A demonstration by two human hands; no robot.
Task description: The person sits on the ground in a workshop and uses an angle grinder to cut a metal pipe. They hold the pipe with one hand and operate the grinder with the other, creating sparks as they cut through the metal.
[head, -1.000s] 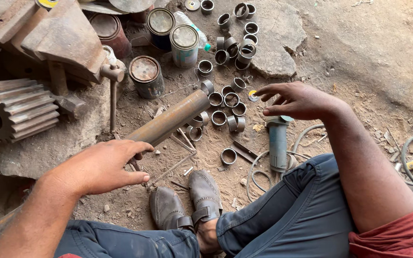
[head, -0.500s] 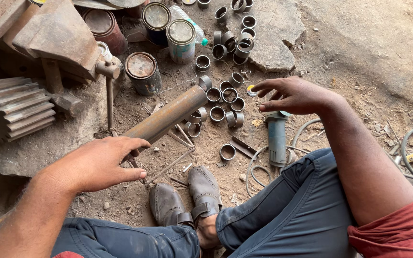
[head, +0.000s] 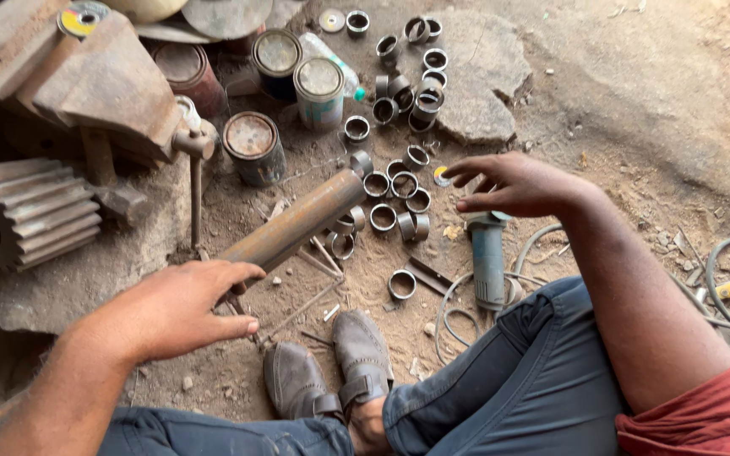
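Head view: your left hand point(head: 181, 311) rests open at the steel pipe point(head: 296, 221) end; right hand point(head: 519, 183) hovers spread, empty, over cut rings point(head: 394, 196) scattered mid-floor. Pipe largely uncut.

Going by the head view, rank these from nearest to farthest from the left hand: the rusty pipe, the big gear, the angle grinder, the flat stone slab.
From the left hand:
1. Rusty pipe: its near end lies right at the fingertips.
2. Big gear: up and to the left, on the ground.
3. Angle grinder: across to the right, below the right hand.
4. Flat stone slab: far upper right, beside the metal rings.
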